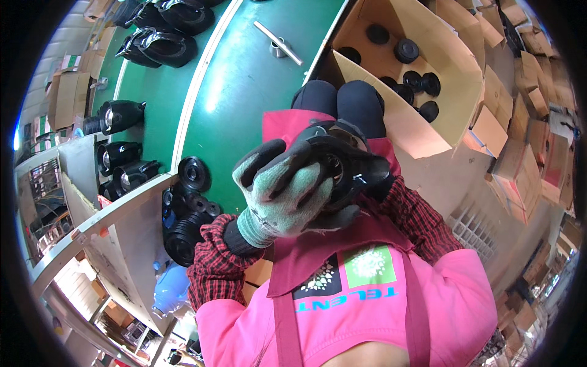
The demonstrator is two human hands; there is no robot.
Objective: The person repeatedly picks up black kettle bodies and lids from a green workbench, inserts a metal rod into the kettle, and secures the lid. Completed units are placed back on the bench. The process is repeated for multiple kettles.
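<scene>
A glossy black plastic part [342, 168] with a round opening is held above my lap. My left hand [287, 189], in a green knit glove with dark coated fingers, is closed round its left side. From the right, my right forearm [422, 214] in a checked sleeve reaches up to the part. A dark cuff shows where that sleeve ends, but the fingers of my right hand are hidden behind the part. A dark red apron [324, 260] lies under the hands, over my lap.
Left of my hands stand stacked black round discs [183, 238] and black housings [122, 156] on a green bench [244, 79]. A metal T-shaped tool [278, 46] lies farther back. At the far right an open carton [422, 134] holds several black round parts. More cardboard boxes [520, 171] crowd the right.
</scene>
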